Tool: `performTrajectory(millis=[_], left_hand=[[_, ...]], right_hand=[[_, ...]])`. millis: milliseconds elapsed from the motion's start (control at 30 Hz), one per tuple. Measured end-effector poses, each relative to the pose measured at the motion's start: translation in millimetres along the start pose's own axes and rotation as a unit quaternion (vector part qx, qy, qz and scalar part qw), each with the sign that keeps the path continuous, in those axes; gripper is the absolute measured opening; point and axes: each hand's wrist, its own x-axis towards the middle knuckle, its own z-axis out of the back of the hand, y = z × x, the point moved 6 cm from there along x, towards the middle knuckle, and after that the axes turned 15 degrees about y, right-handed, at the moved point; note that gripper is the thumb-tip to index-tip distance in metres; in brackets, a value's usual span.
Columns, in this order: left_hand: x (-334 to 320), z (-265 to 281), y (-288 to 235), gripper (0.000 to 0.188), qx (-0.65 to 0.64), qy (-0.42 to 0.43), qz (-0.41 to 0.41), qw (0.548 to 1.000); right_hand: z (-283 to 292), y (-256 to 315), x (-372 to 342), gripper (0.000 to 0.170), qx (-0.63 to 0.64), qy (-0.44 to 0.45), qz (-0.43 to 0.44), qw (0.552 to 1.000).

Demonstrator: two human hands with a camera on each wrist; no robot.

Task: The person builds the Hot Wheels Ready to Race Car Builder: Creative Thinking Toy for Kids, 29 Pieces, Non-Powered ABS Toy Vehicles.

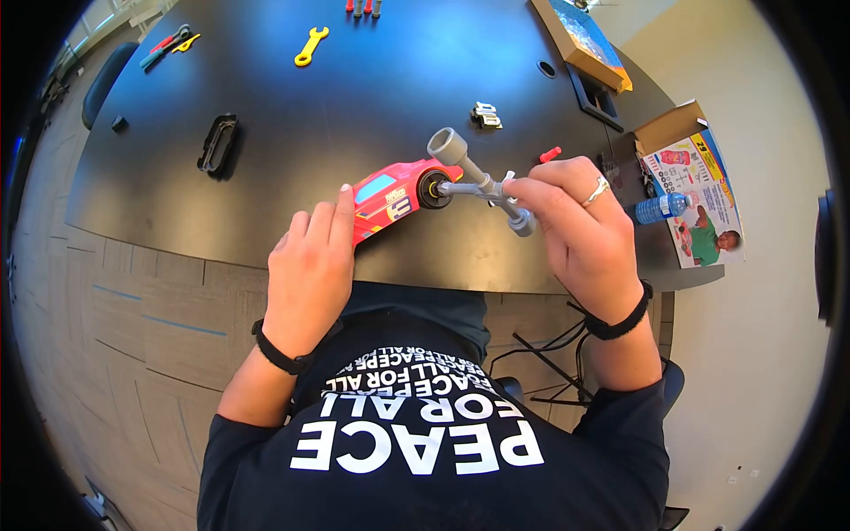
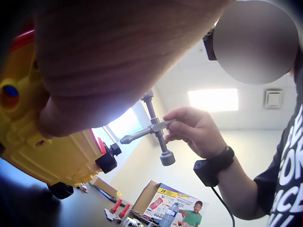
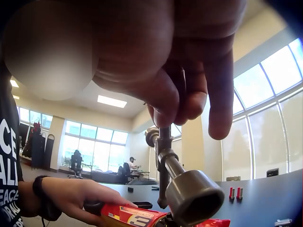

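My left hand (image 1: 305, 265) holds a red toy car (image 1: 376, 212) on its side over the table, its yellow underside (image 2: 28, 137) facing the left wrist camera. Between thumb and fingers, my right hand (image 1: 584, 226) pinches one arm of a grey toy cross wrench (image 1: 475, 169). The wrench's narrow tip points at the car's black wheel (image 1: 434, 191) and overlaps it in the head view. Seen from the left wrist, a gap shows between that tip and the wheel (image 2: 106, 162). A wide hollow socket (image 3: 195, 196) ends another arm of the wrench.
On the dark table (image 1: 266, 212) lie a black tray-like part (image 1: 218, 144), a yellow wrench (image 1: 312, 46), a silver part (image 1: 486, 115) and a red piece (image 1: 550, 154). A water bottle (image 1: 660, 209) and an opened box (image 1: 704, 199) stand at the right edge.
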Motion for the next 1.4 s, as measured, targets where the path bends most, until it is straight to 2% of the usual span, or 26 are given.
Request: performTrajectory(millis=[133, 200, 233, 300, 333, 400, 433, 500, 533, 600, 667, 700, 767, 833, 900, 1033, 1100, 1233, 1300, 1400], left_hand=[[1, 1, -2, 0.075, 0.004, 0.001, -0.004, 1.0], [0, 1, -2, 0.076, 0.005, 0.001, -0.002, 1.0], [0, 0, -2, 0.076, 0.006, 0.003, -0.001, 1.0], [-1, 0, -3, 0.076, 0.006, 0.004, 0.001, 1.0], [0, 0, -3, 0.076, 0.007, 0.005, 0.005, 1.0], [0, 1, -3, 0.076, 0.008, 0.006, 0.007, 1.0], [1, 2, -3, 0.076, 0.002, 0.005, 0.006, 1.0], [1, 2, -2, 0.076, -0.003, 0.002, 0.008, 1.0], [1, 0, -1, 0.076, -0.003, 0.004, 0.008, 1.0], [1, 0, -1, 0.076, -0.002, 0.008, 0.008, 1.0], [1, 5, -5, 0.06, 0.022, -0.019, -0.004, 1.0], [1, 4, -6, 0.06, 0.022, -0.018, -0.006, 1.0], [0, 0, -3, 0.075, 0.004, 0.011, 0.009, 1.0], [0, 1, -4, 0.075, 0.004, 0.01, 0.007, 1.0], [0, 1, -4, 0.075, 0.004, 0.008, 0.006, 1.0], [0, -1, -2, 0.074, 0.005, 0.005, 0.007, 1.0], [0, -1, -2, 0.074, 0.004, 0.009, 0.007, 1.0], [0, 0, -2, 0.074, 0.001, 0.011, 0.006, 1.0], [1, 0, -3, 0.075, 0.002, 0.008, 0.004, 1.0], [1, 1, -3, 0.075, 0.003, 0.008, 0.007, 1.0]], right_hand=[[-6, -5, 2, 0.033, -0.024, 0.017, 0.019, 0.999], [-14, -4, 5, 0.021, -0.027, 0.048, 0.011, 0.998], [-15, -3, 5, 0.021, -0.027, 0.048, 0.01, 0.998], [-17, -8, 7, 0.014, -0.049, 0.069, -0.055, 0.995], [-18, -9, 7, 0.014, -0.05, 0.069, -0.055, 0.995], [-31, -29, 3, 0.02, -0.099, 0.175, -0.193, 0.961], [-30, -26, 5, 0.02, -0.1, 0.173, -0.192, 0.961], [-24, -18, 10, 0.026, 0.043, 0.088, -0.165, 0.981], [-24, -17, 10, 0.026, 0.044, 0.089, -0.163, 0.982], [-24, -10, 10, 0.025, 0.055, 0.068, -0.103, 0.991], [-22, -9, 13, 0.025, 0.056, 0.061, -0.079, 0.993], [-21, -7, 15, 0.024, 0.055, 0.054, -0.054, 0.996], [-26, -11, 14, 0.024, 0.042, 0.052, -0.062, 0.996], [-25, -11, 15, 0.023, 0.029, 0.049, -0.068, 0.996], [-27, -16, 17, 0.023, -0.035, 0.125, -0.155, 0.979], [-25, -12, 21, 0.025, -0.012, 0.079, -0.122, 0.989], [-21, -6, 23, 0.03, 0.052, 0.054, -0.088, 0.993], [-22, -3, 25, 0.034, 0.026, 0.032, -0.047, 0.998], [-29, -14, 22, 0.036, -0.017, 0.054, -0.118, 0.991], [-26, -17, 23, 0.04, -0.057, 0.068, -0.152, 0.984]])
